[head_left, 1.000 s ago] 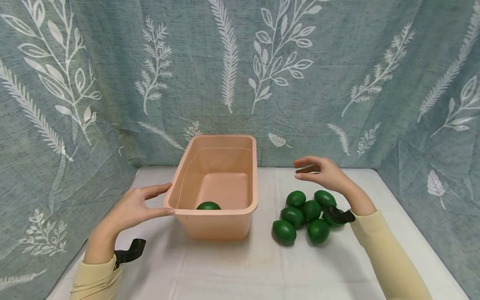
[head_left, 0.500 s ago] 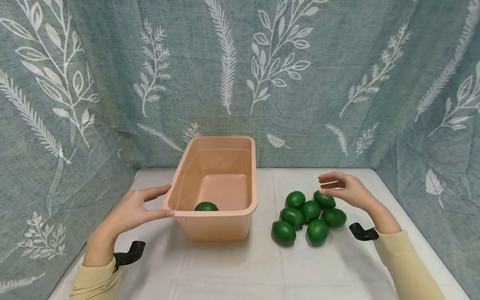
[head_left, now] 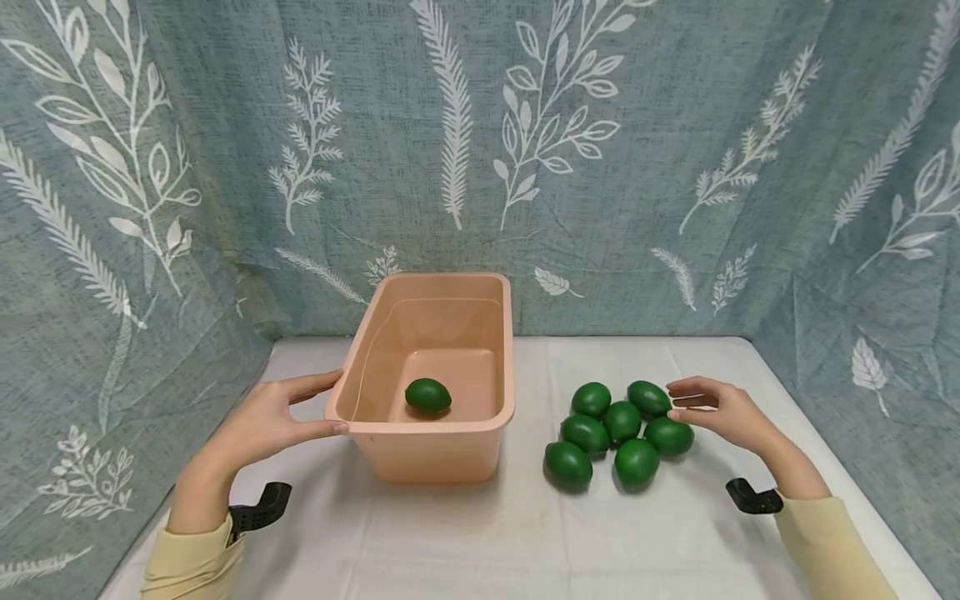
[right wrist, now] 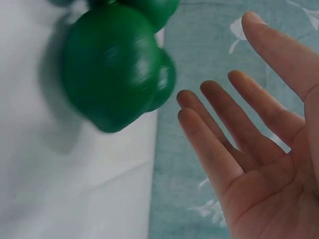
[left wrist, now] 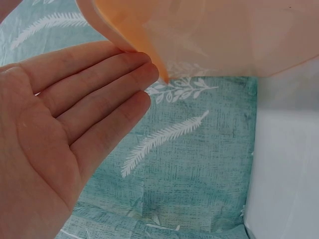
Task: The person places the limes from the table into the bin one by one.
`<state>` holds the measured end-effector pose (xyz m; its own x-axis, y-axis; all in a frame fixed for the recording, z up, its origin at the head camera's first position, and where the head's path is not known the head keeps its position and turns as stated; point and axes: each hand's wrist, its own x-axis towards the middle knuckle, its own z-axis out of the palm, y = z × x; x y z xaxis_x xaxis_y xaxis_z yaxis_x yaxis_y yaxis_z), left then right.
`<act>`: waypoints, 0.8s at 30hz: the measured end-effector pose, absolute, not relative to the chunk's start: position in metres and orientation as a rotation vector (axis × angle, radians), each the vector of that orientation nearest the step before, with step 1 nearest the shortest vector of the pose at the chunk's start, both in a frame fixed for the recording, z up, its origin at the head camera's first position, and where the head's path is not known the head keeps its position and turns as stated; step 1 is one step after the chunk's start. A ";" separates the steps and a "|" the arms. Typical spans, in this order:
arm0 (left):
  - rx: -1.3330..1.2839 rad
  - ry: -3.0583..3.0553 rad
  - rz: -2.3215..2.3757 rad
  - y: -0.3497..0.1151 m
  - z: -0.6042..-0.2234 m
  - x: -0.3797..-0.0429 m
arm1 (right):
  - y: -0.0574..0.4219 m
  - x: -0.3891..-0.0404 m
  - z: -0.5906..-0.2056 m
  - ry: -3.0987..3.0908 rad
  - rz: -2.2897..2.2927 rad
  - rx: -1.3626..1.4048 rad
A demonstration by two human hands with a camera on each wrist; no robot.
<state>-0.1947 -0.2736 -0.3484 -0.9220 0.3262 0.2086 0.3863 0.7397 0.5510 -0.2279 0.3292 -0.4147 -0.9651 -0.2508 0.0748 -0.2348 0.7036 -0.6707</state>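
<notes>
A peach-coloured plastic bin (head_left: 442, 454) stands on the table, with one green lime (head_left: 428, 396) on its floor near the front wall. My left hand (head_left: 273, 417) touches the bin's front left corner, thumb at the front rim and straight fingers (left wrist: 107, 102) against the outer side. Several more limes (head_left: 587, 434) lie in a loose cluster right of the bin. My right hand (head_left: 723, 408) hovers at the cluster's right side, holding nothing. In the right wrist view its fingers (right wrist: 244, 122) are spread and apart from the nearest lime (right wrist: 112, 67).
The table (head_left: 450, 542) has a white cloth over it. Blue-green curtains (head_left: 637, 208) with white leaf prints close off the back and both sides. A black wrist strap (head_left: 258, 507) is on the left arm and another strap (head_left: 753, 497) on the right.
My right hand has moved right and lower, from beyond the cluster to its right side. Inside the bin the lime has rolled away from the front wall. The left hand stays put.
</notes>
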 end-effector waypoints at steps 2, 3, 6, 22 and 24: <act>-0.582 -2.837 -0.936 -0.273 -0.348 -0.195 | 0.333 -0.225 -0.419 2.886 -1.118 -0.397; -0.580 -2.839 -0.935 -0.273 -0.348 -0.195 | 0.335 -0.224 -0.421 2.887 -1.116 -0.380; -0.573 -2.840 -0.932 -0.274 -0.348 -0.195 | 0.341 -0.221 -0.428 2.890 -1.104 -0.361; -0.543 -2.856 -0.902 -0.273 -0.348 -0.195 | 0.346 -0.221 -0.457 2.820 -1.172 -0.381; -0.538 -2.859 -0.907 -0.272 -0.349 -0.195 | 0.345 -0.221 -0.460 2.815 -1.176 -0.376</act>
